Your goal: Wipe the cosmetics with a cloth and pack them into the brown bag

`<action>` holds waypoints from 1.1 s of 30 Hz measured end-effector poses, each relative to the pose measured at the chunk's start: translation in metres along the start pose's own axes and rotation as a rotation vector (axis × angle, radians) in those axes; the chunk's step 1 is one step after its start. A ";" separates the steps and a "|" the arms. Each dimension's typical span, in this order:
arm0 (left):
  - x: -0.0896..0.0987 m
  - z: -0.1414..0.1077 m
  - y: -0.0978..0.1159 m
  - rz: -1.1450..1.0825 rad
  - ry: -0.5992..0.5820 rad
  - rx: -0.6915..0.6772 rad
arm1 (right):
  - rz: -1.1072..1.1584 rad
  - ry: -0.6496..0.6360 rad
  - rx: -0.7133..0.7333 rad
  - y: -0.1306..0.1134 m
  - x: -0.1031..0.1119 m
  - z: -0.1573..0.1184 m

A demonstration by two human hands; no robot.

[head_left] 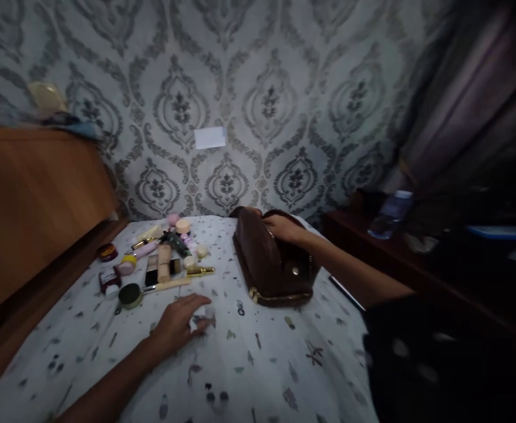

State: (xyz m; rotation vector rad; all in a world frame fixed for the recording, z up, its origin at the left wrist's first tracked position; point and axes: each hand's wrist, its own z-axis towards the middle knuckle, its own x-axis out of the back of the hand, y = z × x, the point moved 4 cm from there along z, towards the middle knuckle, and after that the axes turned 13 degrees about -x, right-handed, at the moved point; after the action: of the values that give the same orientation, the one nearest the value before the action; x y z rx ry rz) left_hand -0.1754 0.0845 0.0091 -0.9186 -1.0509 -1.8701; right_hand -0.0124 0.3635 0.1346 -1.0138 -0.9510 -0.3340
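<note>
A brown cosmetic bag [258, 258] with gold zips stands unzipped on the patterned white cloth [258, 382]. My right hand [284, 228] is at its top opening, the fingers curled over the rim and partly hidden by the bag wall. Lower left, my left hand [181, 322] hovers close to the cloth with thumb and fingers apart. A pale patch shows between them; I cannot tell whether it is a small object or the cloth's print. Just beyond that hand are a brush [174, 284], a round dark green tin [130, 295] and a gold tube [200, 271].
More cosmetics lie behind these, including a foundation bottle [164, 262], a dark red bottle [109, 281] and a small jar [107, 252]. A wooden cabinet [37, 211] borders the left side. At right, a plastic bottle [390, 214] stands on a dark red surface. Patterned wallpaper closes off the back.
</note>
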 end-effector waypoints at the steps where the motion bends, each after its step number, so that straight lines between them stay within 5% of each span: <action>1: 0.000 0.000 0.004 0.036 -0.037 -0.001 | -0.017 0.028 0.007 -0.005 0.006 -0.001; 4: 0.000 -0.001 0.016 0.152 -0.164 0.013 | -0.014 0.229 0.046 -0.021 0.021 -0.027; 7: -0.002 0.000 0.027 0.246 -0.263 0.008 | 0.127 0.497 0.387 -0.049 0.015 -0.082; 9: -0.005 0.001 0.030 0.315 -0.285 -0.008 | 0.188 0.430 0.608 -0.066 -0.011 -0.116; 12: -0.009 0.001 0.028 0.384 -0.294 -0.040 | 0.206 0.088 0.780 -0.083 -0.074 -0.146; 14: -0.008 0.000 0.024 0.350 -0.283 -0.050 | 0.307 -0.064 0.636 -0.084 -0.115 -0.145; 17: 0.005 -0.004 0.014 0.241 -0.213 -0.020 | 0.649 -0.221 0.172 -0.078 -0.166 -0.127; 21: 0.051 -0.014 -0.017 0.128 0.028 0.151 | 1.120 -0.482 -0.363 -0.080 -0.214 -0.121; 23: 0.080 -0.019 -0.043 0.150 0.094 0.262 | 1.160 -0.486 -0.371 -0.084 -0.220 -0.126; 29: 0.174 -0.040 -0.147 0.316 0.171 0.622 | 0.904 -0.505 -0.073 -0.096 -0.215 -0.145; 33: 0.199 -0.055 -0.207 0.393 0.106 0.841 | 0.892 -0.529 -0.082 -0.096 -0.214 -0.145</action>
State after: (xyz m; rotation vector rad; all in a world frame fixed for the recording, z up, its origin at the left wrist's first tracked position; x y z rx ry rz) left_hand -0.4543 0.0519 0.0908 -0.4632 -1.3126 -0.9833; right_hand -0.1214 0.1549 -0.0098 -1.5290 -0.8498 0.6728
